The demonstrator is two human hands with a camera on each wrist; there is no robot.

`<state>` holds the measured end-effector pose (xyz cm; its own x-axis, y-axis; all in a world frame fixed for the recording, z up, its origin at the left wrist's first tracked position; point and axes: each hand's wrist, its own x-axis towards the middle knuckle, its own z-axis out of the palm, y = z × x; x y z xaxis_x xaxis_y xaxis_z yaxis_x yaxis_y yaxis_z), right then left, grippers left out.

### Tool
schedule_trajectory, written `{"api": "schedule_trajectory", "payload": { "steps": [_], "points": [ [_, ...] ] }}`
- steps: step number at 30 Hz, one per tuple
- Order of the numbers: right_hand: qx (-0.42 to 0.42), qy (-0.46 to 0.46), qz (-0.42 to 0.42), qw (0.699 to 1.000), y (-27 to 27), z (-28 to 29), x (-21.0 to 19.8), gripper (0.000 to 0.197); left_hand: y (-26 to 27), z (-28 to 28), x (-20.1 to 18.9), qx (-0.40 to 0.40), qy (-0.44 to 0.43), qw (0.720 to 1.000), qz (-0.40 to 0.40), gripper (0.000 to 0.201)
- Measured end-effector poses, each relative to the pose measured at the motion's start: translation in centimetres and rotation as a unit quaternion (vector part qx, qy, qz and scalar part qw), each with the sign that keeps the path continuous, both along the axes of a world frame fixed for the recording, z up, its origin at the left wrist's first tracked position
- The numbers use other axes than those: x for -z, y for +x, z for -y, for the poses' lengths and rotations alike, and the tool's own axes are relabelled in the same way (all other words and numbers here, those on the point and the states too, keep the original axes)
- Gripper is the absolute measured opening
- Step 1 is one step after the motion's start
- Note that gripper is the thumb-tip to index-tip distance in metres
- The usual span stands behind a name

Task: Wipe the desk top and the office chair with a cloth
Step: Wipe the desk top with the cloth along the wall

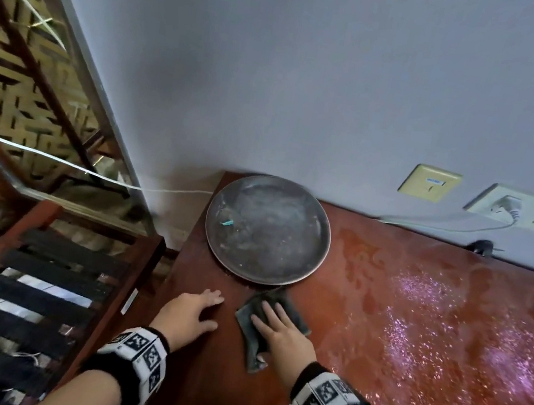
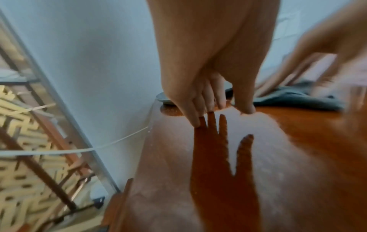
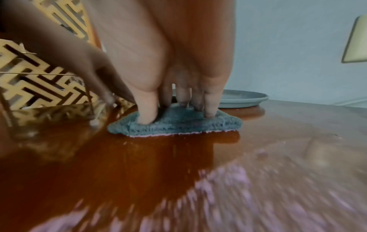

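Grey-blue cloth (image 1: pixel 269 327) soft, limp | my right hand (image 1: pixel 281 331) flat on it, fingers straight | left hand (image 1: pixel 188 312) spread on desk top (image 1: pixel 415 311) at 9 o'clock

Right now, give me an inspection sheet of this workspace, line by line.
Surface: desk top, reddish wood, glossy, with dusty, speckled patches.
Job's things: grey cloth flat on the desk, beside the tray; office chair not seen.
Clutter: round metal tray, dusty, a small teal scrap in it.
Hands: right hand presses the cloth with straight fingers; left hand rests flat on bare wood.
Cables: white plug and cable in the wall socket; another white cable at the corner.
Surroundings: grey wall, lattice screen.
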<state>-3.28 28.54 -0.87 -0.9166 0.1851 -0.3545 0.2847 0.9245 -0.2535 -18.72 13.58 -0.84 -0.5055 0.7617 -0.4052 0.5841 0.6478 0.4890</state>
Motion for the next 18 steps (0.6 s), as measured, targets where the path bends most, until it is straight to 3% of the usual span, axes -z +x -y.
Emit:
{"api": "schedule_trajectory", "payload": {
  "steps": [2,4,6,8,11,13,14,16,18],
  "points": [
    [0.006,0.028,-0.042,0.999,1.4,-0.4,-0.2,0.075,-0.7,-1.2,0.5,-0.171,0.095,0.978,0.066,0.045],
    [0.02,-0.022,-0.018,0.999,2.7,-1.1,-0.3,0.071,-1.8,-3.2,0.6,-0.317,0.17,0.921,0.148,0.041],
    [0.026,-0.045,0.017,0.999,3.3,-2.0,0.2,0.068,-2.7,-5.4,0.4,-0.402,0.202,0.863,0.23,0.043],
    [0.029,-0.046,0.01,0.998,3.1,-2.5,0.8,0.072,-3.8,-7.3,0.6,-0.444,0.214,0.829,0.263,0.044],
    [-0.001,-0.02,-0.013,1.0,3.1,-3.0,0.9,0.079,-4.9,-8.6,1.4,-0.466,0.192,0.831,0.236,0.045],
    [0.04,-0.005,-0.037,0.999,3.4,-3.2,0.2,0.077,-4.9,-8.6,1.5,-0.481,0.181,0.832,0.208,0.045],
    [0.06,0.004,-0.091,0.994,3.7,-3.7,0.1,0.071,-4.9,-8.5,1.8,-0.489,0.178,0.83,0.2,0.048],
    [0.145,-0.042,-0.175,0.973,3.3,-5.4,-0.6,0.058,-5.1,-8.3,2.2,-0.495,0.175,0.827,0.203,0.055],
    [0.294,-0.104,-0.179,0.933,2.2,-7.7,-1.2,0.055,-5.3,-8.3,2.8,-0.494,0.16,0.828,0.213,0.056]
  ]
}}
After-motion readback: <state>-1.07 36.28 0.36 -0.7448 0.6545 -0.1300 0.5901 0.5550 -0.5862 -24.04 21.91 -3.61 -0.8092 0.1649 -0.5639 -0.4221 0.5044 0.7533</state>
